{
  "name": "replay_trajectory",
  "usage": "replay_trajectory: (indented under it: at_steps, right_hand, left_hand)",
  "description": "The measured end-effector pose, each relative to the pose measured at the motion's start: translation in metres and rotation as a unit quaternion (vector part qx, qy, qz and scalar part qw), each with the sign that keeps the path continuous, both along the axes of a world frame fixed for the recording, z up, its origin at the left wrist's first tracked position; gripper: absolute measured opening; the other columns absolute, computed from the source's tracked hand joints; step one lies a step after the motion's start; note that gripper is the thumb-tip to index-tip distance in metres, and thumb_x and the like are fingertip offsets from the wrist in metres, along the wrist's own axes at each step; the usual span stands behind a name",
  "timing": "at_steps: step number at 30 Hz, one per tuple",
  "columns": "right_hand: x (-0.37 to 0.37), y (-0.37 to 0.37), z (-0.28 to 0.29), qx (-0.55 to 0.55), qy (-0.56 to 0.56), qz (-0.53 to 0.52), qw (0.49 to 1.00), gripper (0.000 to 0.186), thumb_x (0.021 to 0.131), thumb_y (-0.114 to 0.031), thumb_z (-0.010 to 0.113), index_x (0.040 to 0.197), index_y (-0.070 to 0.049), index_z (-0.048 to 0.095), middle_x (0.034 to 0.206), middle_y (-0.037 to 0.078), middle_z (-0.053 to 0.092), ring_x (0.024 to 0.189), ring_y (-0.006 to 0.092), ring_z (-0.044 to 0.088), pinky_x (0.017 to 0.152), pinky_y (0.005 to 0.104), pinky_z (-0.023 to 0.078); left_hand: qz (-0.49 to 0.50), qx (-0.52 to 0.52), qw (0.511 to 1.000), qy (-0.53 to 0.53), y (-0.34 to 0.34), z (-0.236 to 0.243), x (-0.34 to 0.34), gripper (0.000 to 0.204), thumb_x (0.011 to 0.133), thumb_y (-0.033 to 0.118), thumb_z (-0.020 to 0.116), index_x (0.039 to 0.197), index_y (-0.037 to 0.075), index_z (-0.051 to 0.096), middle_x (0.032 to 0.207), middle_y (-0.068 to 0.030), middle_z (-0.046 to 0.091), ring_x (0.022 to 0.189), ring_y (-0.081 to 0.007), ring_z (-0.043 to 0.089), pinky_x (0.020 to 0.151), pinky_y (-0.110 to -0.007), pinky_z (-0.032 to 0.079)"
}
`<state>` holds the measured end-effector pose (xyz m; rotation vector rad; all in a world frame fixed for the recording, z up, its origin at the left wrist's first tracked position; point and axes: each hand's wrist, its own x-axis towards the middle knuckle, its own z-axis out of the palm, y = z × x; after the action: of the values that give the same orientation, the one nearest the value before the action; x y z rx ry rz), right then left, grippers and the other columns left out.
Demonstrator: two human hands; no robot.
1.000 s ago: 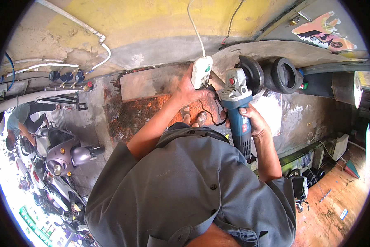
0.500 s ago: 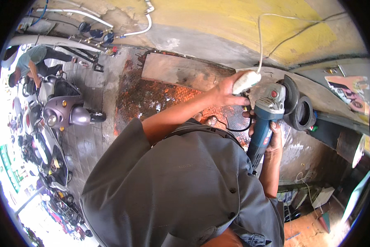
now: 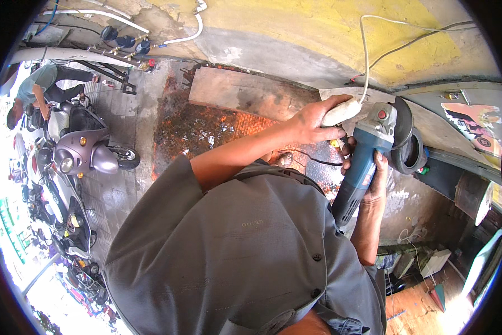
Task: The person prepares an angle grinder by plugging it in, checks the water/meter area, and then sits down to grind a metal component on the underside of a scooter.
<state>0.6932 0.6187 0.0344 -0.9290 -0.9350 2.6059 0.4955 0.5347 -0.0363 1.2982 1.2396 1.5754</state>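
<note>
My left hand [image 3: 313, 120] is closed round a white extension socket [image 3: 341, 112], from which a white cable [image 3: 366, 67] runs up toward the wall. My right hand [image 3: 376, 176] grips a blue angle grinder [image 3: 361, 159] with a grey metal head and a dark disc guard [image 3: 403, 120]. The grinder's body tilts, its rear end close to my shirt. The right fingertips show on the grinder's left side, close under the socket. A black cord [image 3: 320, 161] loops to them; its end is partly hidden by the fingers, so I cannot tell whether it touches the socket.
A rusty wet floor patch [image 3: 206, 131] and a flat board [image 3: 234, 92] lie beyond my left arm. Black rings [image 3: 412, 156] stand behind the grinder. At left, a person [image 3: 41, 84] bends beside a parked scooter [image 3: 83, 151]. Pipes [image 3: 178, 42] line the wall.
The socket in my left hand and the grinder in my right have both shifted slightly right. The grinder's head has risen a little in the picture. Both holds stay the same.
</note>
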Motion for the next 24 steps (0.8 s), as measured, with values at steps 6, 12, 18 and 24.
replay_trajectory:
  at_steps: [6, 12, 18, 24]
  right_hand:
    - [-0.002, 0.0, 0.003, 0.047, -0.034, -0.006, 0.998, 0.065, 0.077, -0.043, 0.067, 0.117, 0.005, 0.052, 0.091, 0.015, 0.062, 0.071, 0.0225, 0.066, 0.062, 0.0314, 0.056]
    - [-0.002, 0.001, -0.005, 0.051, -0.042, -0.034, 0.997, 0.061, 0.077, -0.042, 0.065, 0.114, 0.005, 0.054, 0.089, 0.016, 0.063, 0.07, 0.0225, 0.066, 0.062, 0.0313, 0.056]
    - [-0.001, 0.003, -0.003, 0.059, -0.056, -0.035, 0.996, 0.063, 0.077, -0.044, 0.065, 0.115, 0.005, 0.053, 0.088, 0.015, 0.062, 0.068, 0.0213, 0.063, 0.062, 0.0304, 0.054]
    - [0.004, 0.009, -0.005, 0.091, -0.06, -0.001, 0.994, 0.073, 0.082, -0.049, 0.06, 0.13, 0.003, 0.043, 0.111, 0.018, 0.058, 0.072, 0.019, 0.062, 0.064, 0.0312, 0.053]
  left_hand:
    - [0.021, 0.016, 1.0, -0.01, 0.005, -0.002, 0.008, 0.072, 0.077, 0.015, 0.071, 0.137, 0.001, 0.034, 0.124, -0.0197, 0.055, 0.116, -0.0268, 0.054, 0.097, -0.036, 0.042]
    - [0.01, -0.007, 0.998, -0.062, 0.007, -0.004, 0.016, 0.076, 0.077, 0.01, 0.072, 0.14, 0.003, 0.031, 0.13, -0.0137, 0.049, 0.123, -0.0222, 0.045, 0.101, -0.035, 0.038]
    - [-0.006, -0.016, 0.991, -0.129, 0.015, -0.006, 0.026, 0.079, 0.076, 0.004, 0.067, 0.143, 0.003, 0.025, 0.134, -0.0135, 0.045, 0.127, -0.0223, 0.041, 0.104, -0.034, 0.033]
    - [0.06, -0.036, 0.986, -0.149, 0.022, -0.026, 0.033, 0.072, 0.078, 0.01, 0.069, 0.139, 0.004, 0.032, 0.125, -0.0135, 0.053, 0.118, -0.0222, 0.049, 0.099, -0.034, 0.04]
